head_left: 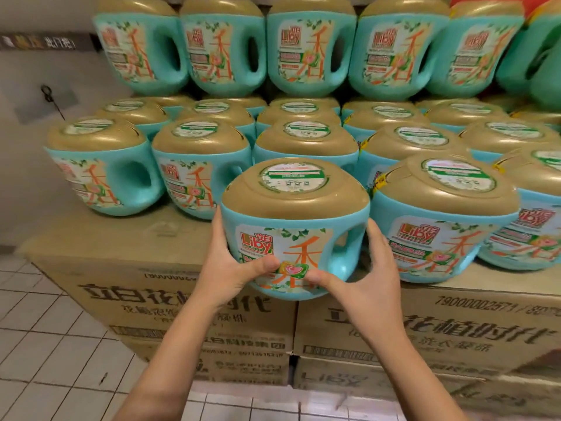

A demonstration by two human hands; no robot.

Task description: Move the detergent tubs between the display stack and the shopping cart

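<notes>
Between both hands, a tub point(294, 208) was held upright, gold lid up, label facing the camera. Left hand point(226, 268) gripped its left side, thumb across the label. Right hand point(372, 275) curled round the handle side, thumb pressed low on the label. Just right of the grip sat a neighbour tub point(440, 226). Behind the grip and to its left stood the stack point(200, 165), rows deep, with a higher row further back. Under the grip, boxes point(425, 323) carried it all. The held tub's base overlapped their front edge, contact unclear. Below left was the floor point(45, 344).
</notes>
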